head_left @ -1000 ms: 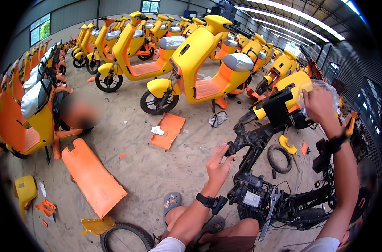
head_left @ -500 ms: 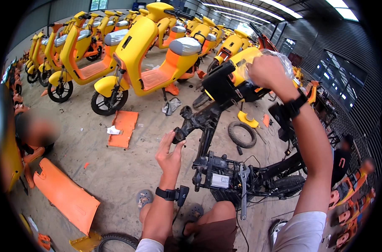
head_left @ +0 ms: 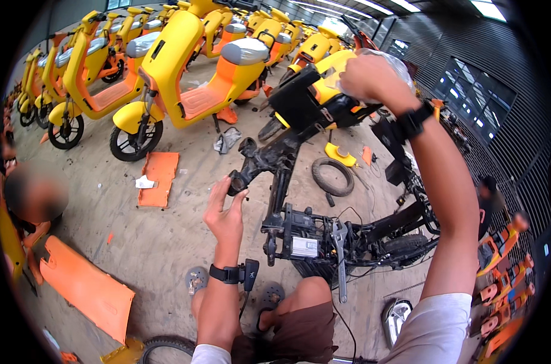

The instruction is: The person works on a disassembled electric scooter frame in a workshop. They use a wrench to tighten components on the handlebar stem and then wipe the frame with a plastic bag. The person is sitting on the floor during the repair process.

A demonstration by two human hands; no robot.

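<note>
A stripped black scooter frame point(head_left: 281, 159) lies tilted before me, with wiring and a silver-labelled controller box point(head_left: 304, 247). My left hand point(head_left: 223, 215) has its fingers and thumb around the frame's open round tube end point(head_left: 237, 183). Farther off, at the frame's upper end beside a black box-shaped part point(head_left: 296, 100), my right hand point(head_left: 372, 76) is closed in a fist on crumpled clear plastic wrap point(head_left: 400, 68). What lies under the plastic is hidden by the hand. An adjustable wrench point(head_left: 341, 261) rests across the frame next to the controller.
Yellow-and-orange scooters point(head_left: 181, 79) stand in rows behind. A loose tyre point(head_left: 333, 176), a yellow cover point(head_left: 340, 155) and orange panels point(head_left: 88, 290) lie on the concrete floor. One person point(head_left: 36, 194) crouches at left, another point(head_left: 489, 197) is at right. A cable trails by my knee.
The whole scene has shifted a little left and upward as my head turned. Both hands keep their places on the frame's tube end and at the plastic wrap.
</note>
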